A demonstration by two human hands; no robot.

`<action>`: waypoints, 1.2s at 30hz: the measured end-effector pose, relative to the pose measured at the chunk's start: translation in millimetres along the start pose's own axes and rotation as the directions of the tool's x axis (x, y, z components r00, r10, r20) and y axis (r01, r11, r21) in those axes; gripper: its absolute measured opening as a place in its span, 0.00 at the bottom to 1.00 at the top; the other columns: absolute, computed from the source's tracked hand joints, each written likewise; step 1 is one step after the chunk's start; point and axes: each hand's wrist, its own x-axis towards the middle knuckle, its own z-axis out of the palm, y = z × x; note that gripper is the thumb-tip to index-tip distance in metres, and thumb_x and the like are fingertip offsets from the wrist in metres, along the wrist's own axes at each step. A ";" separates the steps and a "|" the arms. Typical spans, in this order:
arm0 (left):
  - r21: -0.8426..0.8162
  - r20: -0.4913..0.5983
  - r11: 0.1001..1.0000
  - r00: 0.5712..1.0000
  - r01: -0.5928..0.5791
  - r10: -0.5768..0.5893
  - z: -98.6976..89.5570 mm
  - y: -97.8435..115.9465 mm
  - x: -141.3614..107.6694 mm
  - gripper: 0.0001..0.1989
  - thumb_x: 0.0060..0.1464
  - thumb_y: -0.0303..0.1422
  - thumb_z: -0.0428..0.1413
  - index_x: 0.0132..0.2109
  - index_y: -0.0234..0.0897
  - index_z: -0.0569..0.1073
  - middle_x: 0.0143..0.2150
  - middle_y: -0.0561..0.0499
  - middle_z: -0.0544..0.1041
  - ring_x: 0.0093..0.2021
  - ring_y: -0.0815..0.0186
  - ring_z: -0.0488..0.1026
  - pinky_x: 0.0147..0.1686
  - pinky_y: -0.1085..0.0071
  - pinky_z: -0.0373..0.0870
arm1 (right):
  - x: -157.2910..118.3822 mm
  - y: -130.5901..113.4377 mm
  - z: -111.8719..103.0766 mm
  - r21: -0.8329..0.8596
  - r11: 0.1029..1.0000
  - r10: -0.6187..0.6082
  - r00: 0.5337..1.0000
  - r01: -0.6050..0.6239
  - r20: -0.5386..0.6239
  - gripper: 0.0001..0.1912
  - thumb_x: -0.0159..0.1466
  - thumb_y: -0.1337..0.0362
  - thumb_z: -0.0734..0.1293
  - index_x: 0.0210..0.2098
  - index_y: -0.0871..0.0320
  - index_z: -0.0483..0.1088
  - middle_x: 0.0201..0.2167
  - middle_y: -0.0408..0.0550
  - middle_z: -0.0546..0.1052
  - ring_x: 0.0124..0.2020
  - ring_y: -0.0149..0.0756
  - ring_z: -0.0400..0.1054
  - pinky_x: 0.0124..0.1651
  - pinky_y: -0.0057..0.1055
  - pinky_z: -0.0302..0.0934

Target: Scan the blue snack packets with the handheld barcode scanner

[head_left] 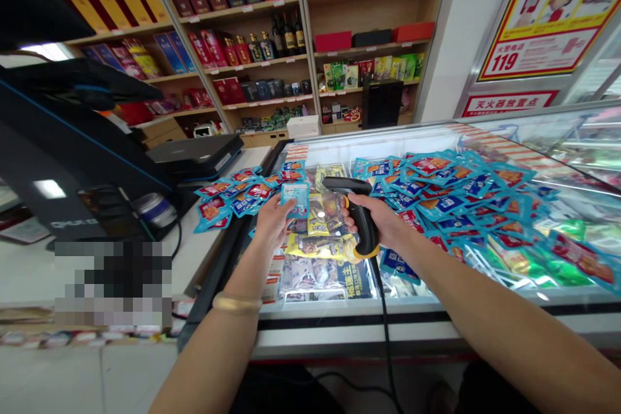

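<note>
My left hand (272,223) pinches a small blue snack packet (295,199) over the left part of the freezer's glass top. A black and yellow barcode scanner (363,223) is gripped in my right hand (373,217), its head toward the packet and a little above it. From its handle a black cable (383,310) runs down past the freezer's front edge. Right of the scanner spreads a large pile of blue and red snack packets (446,187). A smaller heap of like packets (233,194) lies to the left, partly on the counter.
The chest freezer (339,336) holds yellow bags under its glass. At left, a dark checkout machine (92,168) and a roll-shaped container (154,209) stand on the white counter (194,265). Shelves (247,6) of boxes and bottles line the back. A fire-notice poster (543,19) hangs at right.
</note>
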 end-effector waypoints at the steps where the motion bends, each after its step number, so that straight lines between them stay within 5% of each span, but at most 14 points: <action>1: 0.078 0.012 0.993 0.997 -0.083 0.083 0.7 -3.2 -0.8 0.14 0.38 0.31 0.62 0.37 0.36 0.74 0.31 0.52 0.79 0.32 0.65 0.76 0.36 0.68 0.73 | -0.4 0.3 0.6 -0.004 1.000 0.002 1.000 -0.002 -0.005 0.09 0.57 0.61 0.69 0.29 0.61 0.69 0.24 0.44 0.68 0.21 0.26 0.60 0.21 0.22 0.57; 4: 0.305 0.060 0.891 0.941 -0.336 0.334 1.7 -11.4 -0.9 0.15 0.40 0.32 0.60 0.39 0.36 0.77 0.35 0.50 0.81 0.38 0.61 0.77 0.42 0.66 0.73 | -1.9 1.2 3.3 -0.029 0.999 0.019 1.000 -0.020 -0.016 0.09 0.58 0.61 0.69 0.29 0.62 0.69 0.23 0.44 0.68 0.20 0.26 0.60 0.21 0.23 0.58; 8: 0.445 0.183 0.769 0.887 -0.459 0.424 1.4 -16.3 0.9 0.17 0.45 0.33 0.56 0.43 0.35 0.77 0.40 0.49 0.81 0.43 0.58 0.77 0.48 0.64 0.71 | -3.6 2.3 7.1 -0.050 0.998 0.037 0.999 -0.039 -0.028 0.09 0.58 0.61 0.69 0.28 0.61 0.68 0.22 0.43 0.68 0.19 0.26 0.60 0.20 0.23 0.57; 23: 0.632 0.238 0.609 0.868 -0.479 0.435 3.4 -10.5 -8.2 0.17 0.51 0.31 0.51 0.48 0.35 0.76 0.42 0.50 0.81 0.42 0.62 0.76 0.48 0.68 0.70 | -3.3 3.3 10.4 -0.054 0.998 0.037 0.999 -0.037 0.003 0.11 0.58 0.60 0.70 0.28 0.62 0.69 0.22 0.43 0.69 0.19 0.25 0.60 0.20 0.22 0.58; 26: 0.607 0.231 0.599 0.837 -0.522 0.495 6.2 -10.9 -10.0 0.19 0.53 0.32 0.51 0.51 0.34 0.75 0.46 0.47 0.80 0.46 0.60 0.76 0.50 0.65 0.70 | -9.3 -7.7 12.9 -0.009 1.000 0.016 1.000 -0.016 0.012 0.10 0.59 0.60 0.68 0.28 0.61 0.69 0.22 0.43 0.68 0.19 0.25 0.60 0.20 0.22 0.58; 31: 0.556 0.432 0.435 0.693 -0.708 0.576 36.8 -7.5 -27.3 0.19 0.58 0.32 0.49 0.54 0.36 0.74 0.50 0.45 0.79 0.49 0.57 0.76 0.52 0.62 0.71 | -43.0 -43.0 -1.3 -0.035 0.992 -0.122 0.992 0.121 -0.040 0.10 0.60 0.59 0.67 0.29 0.60 0.69 0.24 0.44 0.67 0.20 0.26 0.58 0.20 0.23 0.57; 36: 0.305 0.794 0.244 0.387 -0.921 0.468 97.6 -18.0 -59.5 0.21 0.63 0.28 0.42 0.59 0.39 0.69 0.58 0.45 0.74 0.56 0.63 0.73 0.55 0.63 0.69 | -93.0 -67.0 -42.4 -0.123 0.942 -0.334 0.919 0.314 -0.211 0.08 0.60 0.59 0.66 0.31 0.58 0.70 0.26 0.46 0.67 0.22 0.30 0.58 0.19 0.26 0.57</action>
